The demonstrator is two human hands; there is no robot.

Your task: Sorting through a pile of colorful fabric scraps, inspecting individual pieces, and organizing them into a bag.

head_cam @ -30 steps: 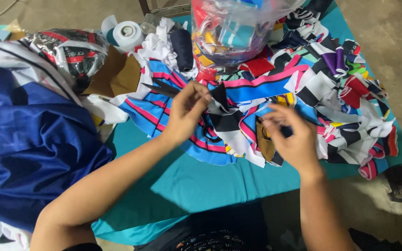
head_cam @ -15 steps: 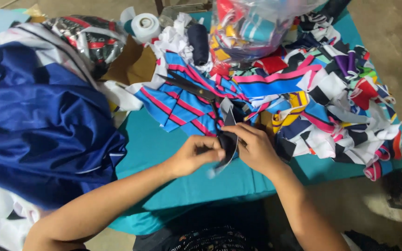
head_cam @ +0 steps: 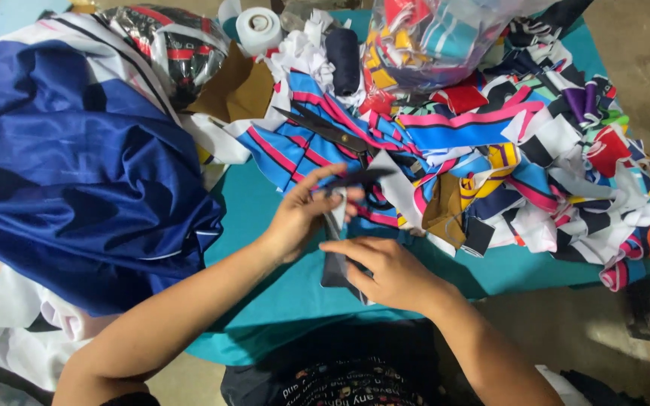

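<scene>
Risk: scrap (head_cam: pixel 338 256) is being pinched between both hands over the near edge of the table (head_cam: pixel 265 301); a loosening pinch could be letting it slide off that edge, as I judge it.
Snag: scissors (head_cam: pixel 325 129) are lying blades apart on the striped cloth (head_cam: pixel 287 150), just beyond the left hand; a hand sweeping back toward the pile could be catching a point.
Pile: offcuts (head_cam: pixel 551 173) are spilling toward the right edge, some hanging over it; a tug on any linked strip could be dragging more down.
Left hand (head_cam: pixel 299 218): it is reaching in from the lower left, forearm crossing the near edge, palm turned down, thumb and forefinger pressed together on the upper end of the scrap, other fingers curling under.
Right hand (head_cam: pixel 385 274): it is lying knuckles up, wrist bent inward, fingers pressed together on the scrap's lower part; the thumb is hidden, so I cannot tell its grip.
Scrap: dark and narrow, it is hanging between the hands at mid near edge.
Blue cloth (head_cam: pixel 77 173): it is bulging over the left edge, well apart from the scrap.
</scene>
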